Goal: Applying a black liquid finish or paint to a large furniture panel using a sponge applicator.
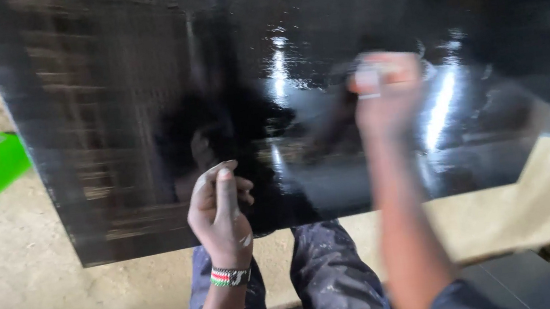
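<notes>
A person is steadying a large glossy black rectangular panel (pixel 143 108) above the sandy floor (pixel 19 291), its long axis running left to right, face tilted toward the camera. The left hand (pixel 221 213) is curling at the lower edge; the right hand (pixel 386 92) (blurred) is pinching something small against the wet-looking surface. A slip could smear the finish.

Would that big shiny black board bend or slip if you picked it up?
The board probably stays stiff: its edges look straight and flat. Its glossy face shows wet-looking glare, so it may be slippery. The left hand steadies its lower edge, suggesting it could tip.
</notes>
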